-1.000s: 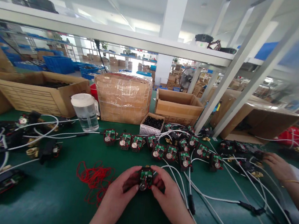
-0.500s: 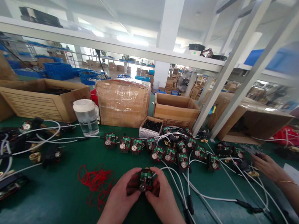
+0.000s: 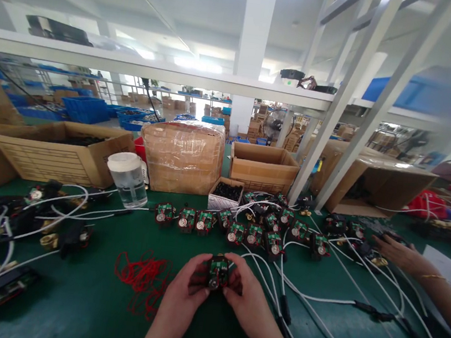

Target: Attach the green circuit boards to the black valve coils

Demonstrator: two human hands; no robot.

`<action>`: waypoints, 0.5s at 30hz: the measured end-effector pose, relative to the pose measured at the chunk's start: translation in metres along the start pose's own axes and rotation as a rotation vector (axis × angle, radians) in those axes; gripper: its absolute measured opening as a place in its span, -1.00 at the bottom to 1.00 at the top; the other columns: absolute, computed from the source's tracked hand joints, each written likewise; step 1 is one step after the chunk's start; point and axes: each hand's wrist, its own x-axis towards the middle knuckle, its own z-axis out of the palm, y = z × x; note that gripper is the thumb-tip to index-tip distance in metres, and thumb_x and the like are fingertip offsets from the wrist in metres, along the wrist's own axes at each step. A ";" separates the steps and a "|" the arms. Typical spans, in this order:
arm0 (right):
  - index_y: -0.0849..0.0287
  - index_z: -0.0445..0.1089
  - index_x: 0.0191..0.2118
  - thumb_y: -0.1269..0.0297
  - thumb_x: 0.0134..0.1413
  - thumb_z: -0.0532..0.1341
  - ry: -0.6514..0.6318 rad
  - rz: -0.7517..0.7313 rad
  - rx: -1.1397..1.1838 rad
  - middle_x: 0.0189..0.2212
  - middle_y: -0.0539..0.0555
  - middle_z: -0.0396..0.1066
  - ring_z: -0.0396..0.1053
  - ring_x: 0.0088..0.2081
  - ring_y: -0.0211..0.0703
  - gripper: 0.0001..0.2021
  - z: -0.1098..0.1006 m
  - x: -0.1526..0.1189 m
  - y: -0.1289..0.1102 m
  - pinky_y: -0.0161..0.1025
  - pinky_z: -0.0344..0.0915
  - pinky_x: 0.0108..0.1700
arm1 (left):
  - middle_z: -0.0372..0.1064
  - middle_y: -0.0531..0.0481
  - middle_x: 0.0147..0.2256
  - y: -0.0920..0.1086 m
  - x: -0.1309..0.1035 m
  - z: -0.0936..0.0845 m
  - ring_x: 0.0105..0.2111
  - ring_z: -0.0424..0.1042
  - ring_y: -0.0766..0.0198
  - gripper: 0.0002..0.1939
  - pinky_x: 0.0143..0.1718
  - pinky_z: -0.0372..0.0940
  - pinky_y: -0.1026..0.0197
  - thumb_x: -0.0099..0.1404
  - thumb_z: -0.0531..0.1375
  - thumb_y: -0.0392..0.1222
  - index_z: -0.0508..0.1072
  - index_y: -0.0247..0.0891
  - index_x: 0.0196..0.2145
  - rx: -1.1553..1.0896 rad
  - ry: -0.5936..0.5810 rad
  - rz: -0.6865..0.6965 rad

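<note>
Between my two hands, just above the green tabletop, is a small black module with a green circuit board (image 3: 218, 271). My left hand (image 3: 187, 287) grips its left side with thumb and fingers. On the other side, my right hand (image 3: 245, 294) holds it with fingertips and thumb. A round silvery part shows at the module's near face. To the left of my left hand lies a tangle of thin red wire (image 3: 141, 274). Beyond my hands stand several similar circuit board modules (image 3: 236, 233), some joined to white cables (image 3: 316, 298).
A co-worker's hand (image 3: 400, 252) reaches over parts at the right. A water jug (image 3: 127, 180), a wrapped carton (image 3: 183, 157), an open carton (image 3: 263, 168) and a small box of black parts (image 3: 225, 194) stand behind. Brass-fitted assemblies (image 3: 50, 239) crowd the left.
My hands keep the module in nearly the same place. At the right, the co-worker's hand has flattened and shifted slightly. The whole view has moved a little.
</note>
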 end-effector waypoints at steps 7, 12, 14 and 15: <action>-0.05 0.25 0.27 0.52 0.04 0.18 -0.220 -0.004 -0.160 -0.26 -0.03 0.44 0.44 -0.29 -0.19 -0.35 -0.034 0.007 -0.019 -0.26 0.37 -0.19 | 0.46 -0.08 0.13 -0.022 0.000 -0.015 0.00 0.52 0.11 -0.34 0.10 0.39 -0.01 0.06 0.11 -0.36 0.42 -0.09 0.15 -0.032 -0.083 0.050; 0.04 0.47 0.04 0.41 0.18 0.20 -0.144 -0.154 -0.555 -0.32 0.00 0.49 0.45 -0.33 -0.17 -0.68 -0.070 0.067 -0.061 -0.26 0.33 -0.24 | 0.36 -0.08 0.16 -0.041 -0.003 -0.008 0.01 0.50 0.12 -0.13 0.10 0.41 0.06 -0.03 0.14 -0.42 0.29 -0.02 0.28 0.079 -0.036 0.137; 0.14 0.51 -0.07 0.48 0.18 0.19 -0.033 -0.203 -0.710 -0.21 0.09 0.50 0.45 -0.23 -0.14 -0.75 -0.073 0.112 -0.072 -0.22 0.34 -0.12 | 0.38 -0.10 0.13 -0.046 -0.002 0.000 -0.05 0.52 0.10 -0.13 0.03 0.46 0.07 -0.02 0.19 -0.37 0.28 -0.03 0.29 0.135 0.028 0.168; 0.18 0.51 -0.10 0.52 0.20 0.17 -0.005 -0.209 -0.743 -0.17 0.14 0.50 0.45 -0.16 -0.11 -0.76 -0.072 0.136 -0.076 -0.18 0.33 -0.04 | 0.40 -0.11 0.10 -0.047 0.000 0.003 -0.08 0.53 0.09 -0.15 -0.01 0.49 0.07 -0.01 0.20 -0.35 0.29 -0.04 0.29 0.159 0.046 0.170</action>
